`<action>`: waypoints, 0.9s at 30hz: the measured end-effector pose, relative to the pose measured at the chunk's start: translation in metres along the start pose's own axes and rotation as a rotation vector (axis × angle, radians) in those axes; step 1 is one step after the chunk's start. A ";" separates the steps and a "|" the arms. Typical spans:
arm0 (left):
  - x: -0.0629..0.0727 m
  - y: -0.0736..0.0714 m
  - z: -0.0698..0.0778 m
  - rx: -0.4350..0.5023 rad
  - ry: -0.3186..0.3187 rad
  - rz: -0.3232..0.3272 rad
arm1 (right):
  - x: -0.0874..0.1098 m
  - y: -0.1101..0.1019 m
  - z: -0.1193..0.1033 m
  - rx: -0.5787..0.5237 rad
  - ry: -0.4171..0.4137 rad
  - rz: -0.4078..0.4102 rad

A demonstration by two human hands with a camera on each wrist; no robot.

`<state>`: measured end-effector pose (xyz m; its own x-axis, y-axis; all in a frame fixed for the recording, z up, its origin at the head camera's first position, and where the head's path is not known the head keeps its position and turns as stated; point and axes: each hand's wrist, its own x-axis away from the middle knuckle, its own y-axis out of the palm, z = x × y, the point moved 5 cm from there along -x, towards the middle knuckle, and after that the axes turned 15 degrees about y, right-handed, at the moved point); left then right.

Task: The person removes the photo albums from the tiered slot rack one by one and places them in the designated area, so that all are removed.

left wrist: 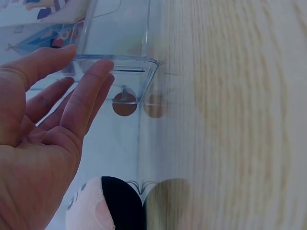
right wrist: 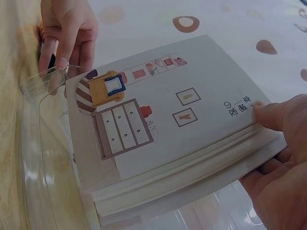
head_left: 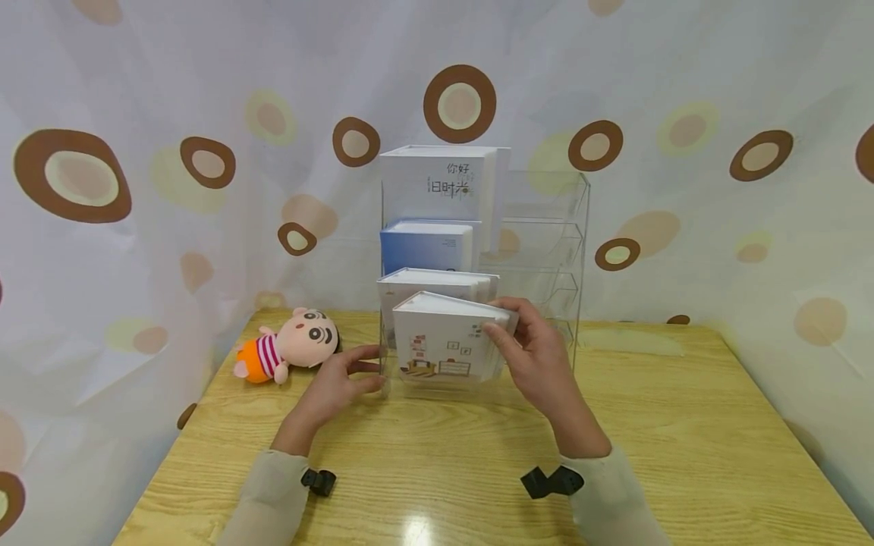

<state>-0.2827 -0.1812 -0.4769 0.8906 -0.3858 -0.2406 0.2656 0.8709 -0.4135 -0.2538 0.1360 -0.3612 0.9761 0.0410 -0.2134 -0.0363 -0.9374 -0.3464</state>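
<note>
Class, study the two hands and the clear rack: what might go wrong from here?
The right hand grips the furniture-illustrated book along one side only, so it might twist or slip. Shifting it could knock the white book close behind. Its lower edge might also catch on the front of the clear rack.

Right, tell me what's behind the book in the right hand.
Behind the held book stand a second white book, a blue book and the uppermost white book, in the clear rack. Most of the second one's cover is hidden.
</note>
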 end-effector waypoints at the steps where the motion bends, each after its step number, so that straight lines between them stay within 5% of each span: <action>1: 0.000 0.000 -0.001 0.001 -0.005 0.001 | 0.001 0.000 0.000 -0.005 -0.001 -0.004; 14: 0.000 -0.001 -0.001 0.027 0.006 -0.003 | 0.006 0.006 -0.006 -0.010 -0.031 -0.030; 27: 0.000 0.001 0.000 0.011 -0.021 0.006 | 0.015 0.016 0.004 0.060 0.047 -0.096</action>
<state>-0.2824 -0.1805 -0.4771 0.8998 -0.3743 -0.2243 0.2644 0.8766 -0.4021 -0.2404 0.1233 -0.3738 0.9847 0.1116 -0.1340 0.0461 -0.9075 -0.4175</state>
